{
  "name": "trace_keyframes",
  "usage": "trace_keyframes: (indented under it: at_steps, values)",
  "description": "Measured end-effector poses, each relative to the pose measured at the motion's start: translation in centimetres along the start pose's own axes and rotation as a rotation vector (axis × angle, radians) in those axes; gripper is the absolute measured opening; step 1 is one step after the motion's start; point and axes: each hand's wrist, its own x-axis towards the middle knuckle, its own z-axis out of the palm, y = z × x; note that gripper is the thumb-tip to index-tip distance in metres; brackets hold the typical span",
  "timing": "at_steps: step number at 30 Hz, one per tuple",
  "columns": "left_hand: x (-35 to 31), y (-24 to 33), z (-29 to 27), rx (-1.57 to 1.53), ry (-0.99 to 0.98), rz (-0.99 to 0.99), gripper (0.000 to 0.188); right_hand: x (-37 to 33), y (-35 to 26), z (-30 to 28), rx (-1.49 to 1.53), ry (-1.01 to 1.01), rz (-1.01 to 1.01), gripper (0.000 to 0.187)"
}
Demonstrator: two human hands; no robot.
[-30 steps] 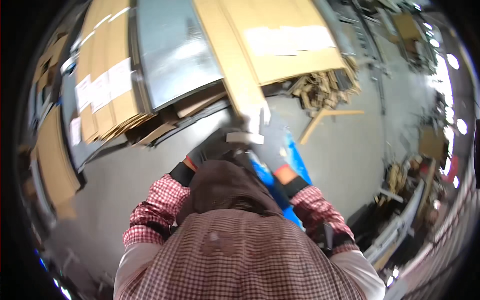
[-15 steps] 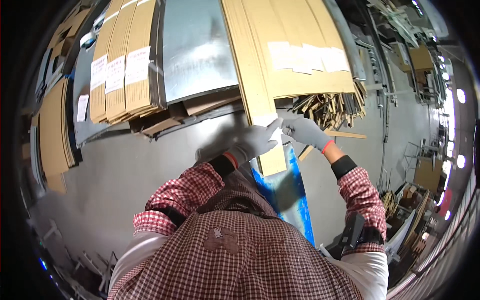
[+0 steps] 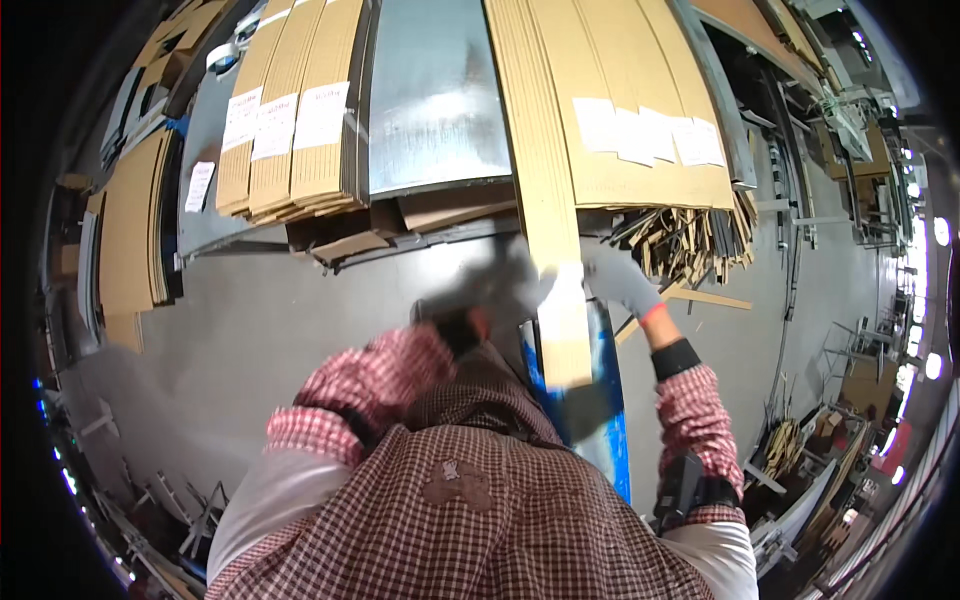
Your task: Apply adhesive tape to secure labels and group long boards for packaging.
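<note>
A long, narrow tan cardboard strip (image 3: 565, 345) reaches toward me past the table edge, its near end over a blue-edged metal stand (image 3: 600, 440). A bright white patch, perhaps a paper label, shows on the strip between my hands. My left hand (image 3: 520, 283), in a grey glove, is at the strip's left side; motion smears its fingers. At the right edge of the strip is my grey-gloved right hand (image 3: 622, 282), its fingers curled in against the cardboard and partly blurred.
Wide cardboard sheets (image 3: 650, 185) with white paper labels lie right of the strip. Bundled cardboard stacks (image 3: 325, 60) stand to the left across a bare metal tabletop (image 3: 435, 110). Cardboard offcuts (image 3: 690, 240) jut out below the sheets. More cardboard (image 3: 135, 230) is at far left.
The cardboard strip has slid toward me, its near end lying further over the blue-edged stand. My left hand has blurred in motion; my right hand stays beside the strip. The whole view has shifted slightly.
</note>
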Motion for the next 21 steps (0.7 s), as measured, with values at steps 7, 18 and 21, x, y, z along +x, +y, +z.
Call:
trace_keyframes:
  at_steps: [7, 18, 21]
  values:
    - [1.0, 1.9, 0.1, -0.247, -0.284, -0.348, 0.066, -2.0, 2.2, 3.9, -0.361, 0.129, -0.104, 0.020]
    - [-4.3, 10.7, -9.3, -0.516, -0.531, -0.293, 0.067, -10.8, -9.2, -3.5, 0.226, -0.220, -0.663, 0.046]
    - [-3.8, 7.5, -9.7, -0.448, -0.378, -0.657, 0.048, -8.2, -1.2, -3.8, 0.379, 0.025, -0.351, 0.030]
